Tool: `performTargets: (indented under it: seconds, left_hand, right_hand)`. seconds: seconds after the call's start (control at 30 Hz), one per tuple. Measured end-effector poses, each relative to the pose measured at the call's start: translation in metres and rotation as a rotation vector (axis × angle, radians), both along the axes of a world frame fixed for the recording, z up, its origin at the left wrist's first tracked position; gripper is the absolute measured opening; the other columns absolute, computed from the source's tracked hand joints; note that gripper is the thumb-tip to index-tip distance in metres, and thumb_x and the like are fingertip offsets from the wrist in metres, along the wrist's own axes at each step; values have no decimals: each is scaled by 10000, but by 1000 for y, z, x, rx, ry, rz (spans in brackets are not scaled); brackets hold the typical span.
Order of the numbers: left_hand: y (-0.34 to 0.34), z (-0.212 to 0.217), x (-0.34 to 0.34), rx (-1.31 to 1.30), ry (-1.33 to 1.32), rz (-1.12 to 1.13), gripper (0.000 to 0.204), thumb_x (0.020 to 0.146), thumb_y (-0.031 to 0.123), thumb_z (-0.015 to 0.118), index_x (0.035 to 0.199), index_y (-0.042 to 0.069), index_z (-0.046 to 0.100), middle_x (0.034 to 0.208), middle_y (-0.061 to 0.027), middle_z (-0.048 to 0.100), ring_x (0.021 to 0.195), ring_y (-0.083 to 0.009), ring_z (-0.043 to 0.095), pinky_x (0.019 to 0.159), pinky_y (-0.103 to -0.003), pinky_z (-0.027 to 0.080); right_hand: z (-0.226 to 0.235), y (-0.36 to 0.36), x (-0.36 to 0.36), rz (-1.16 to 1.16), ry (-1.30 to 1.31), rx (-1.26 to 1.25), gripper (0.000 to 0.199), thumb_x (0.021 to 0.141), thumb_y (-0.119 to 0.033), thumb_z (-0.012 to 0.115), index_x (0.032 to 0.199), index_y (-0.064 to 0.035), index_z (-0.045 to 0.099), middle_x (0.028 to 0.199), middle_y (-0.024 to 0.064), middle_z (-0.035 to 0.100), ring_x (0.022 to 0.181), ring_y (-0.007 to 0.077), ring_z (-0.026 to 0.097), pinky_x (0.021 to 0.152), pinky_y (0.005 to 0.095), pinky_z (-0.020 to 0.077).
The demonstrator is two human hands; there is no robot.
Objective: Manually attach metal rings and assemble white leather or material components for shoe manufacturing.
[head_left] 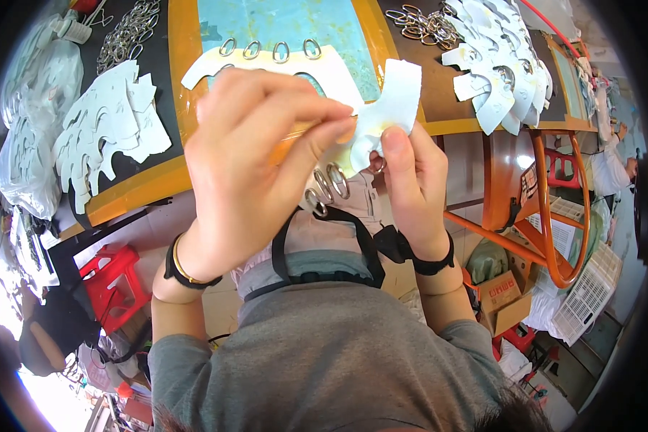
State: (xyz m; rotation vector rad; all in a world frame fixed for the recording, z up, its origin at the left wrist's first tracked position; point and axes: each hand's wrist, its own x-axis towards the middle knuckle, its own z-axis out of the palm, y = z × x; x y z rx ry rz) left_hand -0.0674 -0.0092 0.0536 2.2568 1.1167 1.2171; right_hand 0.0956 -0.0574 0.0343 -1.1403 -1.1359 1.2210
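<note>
Between my hands, a curved white cut-out piece [399,90] is held up over the table's near edge. My right hand [419,183] grips it, thumb pressed on its face and fingers behind. Several metal oval rings [324,186] hang along the lower part of this piece. My left hand [248,155] is closed in a pinch, thumb and forefinger tips at the piece's left edge; what is between them is too small to tell. Beyond, another white cut-out piece [338,75] lies on the table with metal oval rings [281,52] along its upper edge, partly hidden by my left hand.
A blue-green panel [288,18] edged with yellow tape covers the table's middle. White cut-outs [111,126] lie at left, more [500,65] at right. Ring heaps [129,32] [425,27] flank the panel. Plastic bags [32,115] hang at far left; an orange-framed stand [547,216] is below right.
</note>
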Motion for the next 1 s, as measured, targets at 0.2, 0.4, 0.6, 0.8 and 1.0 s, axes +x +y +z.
performTargets:
  seconds: [0.2,0.4,0.6,0.8,1.0]
  left_hand:
    - [-10,0,-2,-15,3,-39,205,656,-5,723,851,45,684,768,-63,602,719,-169,572,637,-259,451]
    - [-12,-1,0,41,-30,-104,218,630,-23,725,835,34,675,776,-73,593,701,-179,570,607,-260,450]
    - [-6,5,1,-268,-24,-225,130,723,-30,631,821,3,552,788,-83,539,695,-210,539,621,-276,435]
    - [-9,18,-4,-317,180,-197,75,801,24,550,846,9,492,818,-95,501,760,-265,504,699,-308,406]
    - [-5,6,-2,-323,48,-242,66,848,61,520,865,9,484,910,-111,535,826,-226,515,749,-288,403]
  right_hand:
    - [-1,0,-3,-53,-186,160,246,938,-161,436,998,46,554,770,62,587,668,92,545,593,237,446]
    - [-4,0,-3,-62,-319,236,166,915,-98,468,899,47,546,716,97,571,610,122,546,552,244,436]
    - [-15,-1,-2,-24,-417,300,243,938,-146,414,991,45,556,767,43,580,631,74,502,563,215,410]
    - [-12,-3,-9,-91,-397,307,174,895,-91,488,977,48,555,754,105,571,618,172,553,562,261,435]
    - [-3,-5,-8,-17,-239,183,193,908,-117,476,987,44,547,752,77,582,636,120,550,577,246,440]
